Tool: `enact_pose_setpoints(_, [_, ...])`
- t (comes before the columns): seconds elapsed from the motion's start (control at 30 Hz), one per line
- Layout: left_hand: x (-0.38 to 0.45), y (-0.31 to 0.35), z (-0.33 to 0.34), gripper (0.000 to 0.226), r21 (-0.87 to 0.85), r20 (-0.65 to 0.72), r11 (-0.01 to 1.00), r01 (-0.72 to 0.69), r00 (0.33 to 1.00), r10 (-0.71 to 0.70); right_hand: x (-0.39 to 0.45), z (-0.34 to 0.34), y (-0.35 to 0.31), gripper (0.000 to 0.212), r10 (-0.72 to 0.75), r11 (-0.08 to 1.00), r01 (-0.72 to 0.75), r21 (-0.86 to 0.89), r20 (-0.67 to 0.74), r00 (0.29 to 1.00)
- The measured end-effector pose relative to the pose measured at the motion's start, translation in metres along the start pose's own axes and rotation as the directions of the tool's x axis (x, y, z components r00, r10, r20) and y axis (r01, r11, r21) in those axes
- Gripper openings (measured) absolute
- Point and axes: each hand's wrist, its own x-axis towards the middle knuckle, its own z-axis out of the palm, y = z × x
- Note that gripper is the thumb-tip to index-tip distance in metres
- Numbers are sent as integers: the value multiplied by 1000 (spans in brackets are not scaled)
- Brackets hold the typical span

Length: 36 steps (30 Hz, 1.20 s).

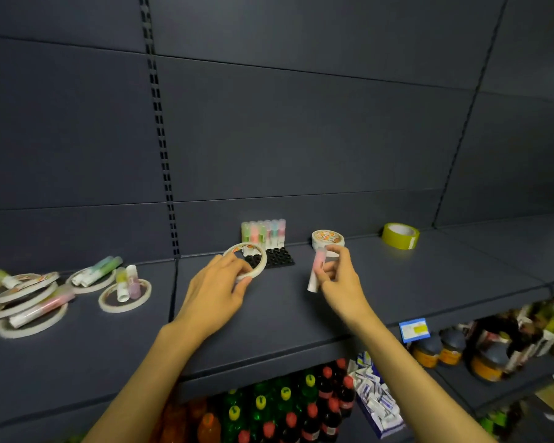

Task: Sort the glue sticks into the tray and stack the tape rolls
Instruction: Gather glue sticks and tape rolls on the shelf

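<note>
Mid-sort, both hands loaded. Left hand [218,282] at frame centre, gripping a thin tape roll [246,260] tilted up off the shelf [397,282], just in front of the black tray [277,259]. Right hand [339,276] right of centre, pinching a pink glue stick [317,271] near-upright, directly below the tape stack [328,239] in frame. Tray partly filled: row of glue sticks [263,233] standing along its back, front holes open.

Next, probably: stick into an open front hole, needing upright alignment; roll flat onto the stack. Hands likely to cross paths, since tray sits left and stack right.

Loose rolls and sticks [45,295] heaped at left of frame, many left. Yellow tape [400,235] upper right, well apart. Bare shelf between hands and front edge; back wall close behind tray.
</note>
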Motion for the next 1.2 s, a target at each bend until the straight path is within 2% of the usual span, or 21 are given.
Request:
enact_pose_setpoints(0.1, [17,-9,11,10,0,-19,999,34,999,-34,31,4,6,43,-52,997,56,-61,74,996])
enact_pose_setpoints(0.27, [39,-26,19,9,10,-63,996,85,994,-84,82,25,22,36,-82,993,88,-75,74,994])
enact_pose_setpoints(0.4, [47,-33,25,8,13,-115,993,114,987,-112,112,48,33,36,-203,967,219,-126,128,971])
enact_pose_setpoints(0.57, [55,-44,31,8,17,-132,988,156,979,-152,143,64,41,34,-325,933,337,-129,102,940])
enact_pose_setpoints(0.97, [68,-55,29,9,69,-169,967,244,959,-229,176,101,65,32,-376,891,418,-179,228,898])
enact_pose_setpoints(1.2, [70,-55,30,10,91,-151,966,242,962,-227,179,106,71,33,-421,860,473,-194,257,870])
